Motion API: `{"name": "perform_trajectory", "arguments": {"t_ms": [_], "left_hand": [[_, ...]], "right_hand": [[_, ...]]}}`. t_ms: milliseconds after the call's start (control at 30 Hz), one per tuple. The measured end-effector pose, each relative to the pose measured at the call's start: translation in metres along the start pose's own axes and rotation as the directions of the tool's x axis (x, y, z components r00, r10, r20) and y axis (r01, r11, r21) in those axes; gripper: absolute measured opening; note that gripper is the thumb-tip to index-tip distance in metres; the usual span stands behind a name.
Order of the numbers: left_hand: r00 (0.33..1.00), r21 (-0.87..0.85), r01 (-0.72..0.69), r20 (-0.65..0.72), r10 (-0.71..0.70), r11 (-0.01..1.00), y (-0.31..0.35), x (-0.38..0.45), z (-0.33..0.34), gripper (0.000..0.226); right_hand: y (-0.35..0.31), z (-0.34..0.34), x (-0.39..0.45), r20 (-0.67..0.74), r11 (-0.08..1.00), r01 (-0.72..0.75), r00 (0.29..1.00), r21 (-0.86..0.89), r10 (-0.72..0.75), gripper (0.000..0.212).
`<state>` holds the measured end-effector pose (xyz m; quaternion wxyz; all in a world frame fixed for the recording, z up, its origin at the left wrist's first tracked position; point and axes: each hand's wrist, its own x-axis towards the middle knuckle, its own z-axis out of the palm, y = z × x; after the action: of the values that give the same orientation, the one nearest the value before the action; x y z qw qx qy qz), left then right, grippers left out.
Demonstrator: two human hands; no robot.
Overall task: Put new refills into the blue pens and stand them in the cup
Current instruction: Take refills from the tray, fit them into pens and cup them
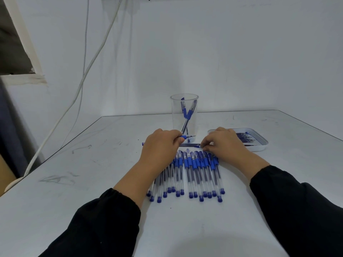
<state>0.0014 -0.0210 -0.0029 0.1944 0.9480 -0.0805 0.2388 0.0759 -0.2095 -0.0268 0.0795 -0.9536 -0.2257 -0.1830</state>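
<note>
A clear plastic cup (174, 110) stands at the table's middle back with two blue pens (189, 114) leaning inside. Several capped blue pens (196, 173) lie side by side in a row in front of me. My left hand (159, 145) pinches a blue grip section with its metal tip (186, 136) pointing right, just before the cup. My right hand (224, 143) has its fingers curled down, pinching the right end of a clear pen barrel (189, 144) that lies crosswise on the table between the hands. A thin refill (248, 145) sticks out to the right of that hand.
A white shallow tray (261, 145) holding several dark refills (243, 136) sits right of the cup, behind my right hand. The table (92, 173) is grey and scuffed; a wall stands close behind it. White cables (81, 78) hang down the wall at left.
</note>
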Motion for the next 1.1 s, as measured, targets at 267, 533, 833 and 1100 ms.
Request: {"name": "perform_trajectory", "arguments": {"t_ms": [267, 533, 833, 1100], "left_hand": [[1.0, -0.001, -0.004, 0.005, 0.004, 1.0, 0.0, -0.001, 0.0, 0.03], [1.0, -0.012, -0.017, 0.003, 0.017, 1.0, 0.001, 0.0, 0.003, 0.027], [0.998, 0.051, -0.053, -0.014, 0.053, 0.997, -0.008, 0.006, 0.011, 0.024], [0.999, 0.048, 0.008, -0.042, -0.006, 0.999, -0.018, 0.009, 0.008, 0.025]], "right_hand": [[0.001, -0.005, -0.001, -0.005, 1.0, -0.004, 1.0, 0.025, 0.004, 0.026], [-0.02, -0.022, -0.008, -0.037, 0.824, -0.065, 0.994, 0.563, 0.103, 0.031], [-0.021, -0.02, -0.01, -0.032, 0.8, -0.016, 0.999, 0.599, 0.044, 0.008], [0.007, -0.018, -0.006, -0.027, 0.739, -0.126, 0.981, 0.662, 0.191, 0.01]]}}
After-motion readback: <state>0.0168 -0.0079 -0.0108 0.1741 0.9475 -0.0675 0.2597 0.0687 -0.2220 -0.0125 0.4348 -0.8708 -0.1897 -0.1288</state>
